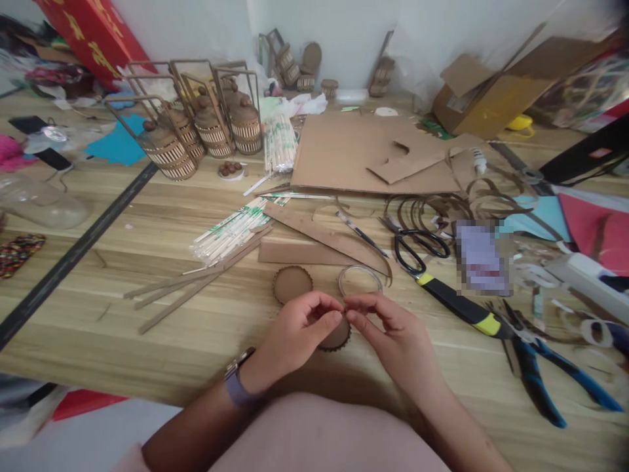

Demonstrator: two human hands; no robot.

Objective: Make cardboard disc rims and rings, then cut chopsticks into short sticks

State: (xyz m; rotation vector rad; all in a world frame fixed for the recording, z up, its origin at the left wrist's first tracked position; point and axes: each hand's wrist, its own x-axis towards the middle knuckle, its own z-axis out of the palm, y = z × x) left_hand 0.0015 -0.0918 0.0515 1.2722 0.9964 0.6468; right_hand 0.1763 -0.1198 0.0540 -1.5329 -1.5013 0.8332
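Observation:
Near the table's front edge, a round brown cardboard piece with a notched rim (335,337) is held between my two hands. My left hand (305,331) pinches its far rim with thumb and forefinger. Close beside it, the thumb and fingertips of my right hand (390,324) are closed at the same rim. My fingers cover part of the piece, and anything small between the fingertips is hidden. A second round cardboard piece with a notched rim (293,284) lies just beyond my left hand. Past my right hand lies a roll of clear tape (360,280).
Cardboard strips (196,288) and wrapped chopsticks (230,233) lie ahead. To the right are scissors (417,252), a utility knife (455,301) and blue-handled pliers (538,373). Small lidded baskets with tall handles (170,154) stand at the back left, near a large cardboard sheet (339,154).

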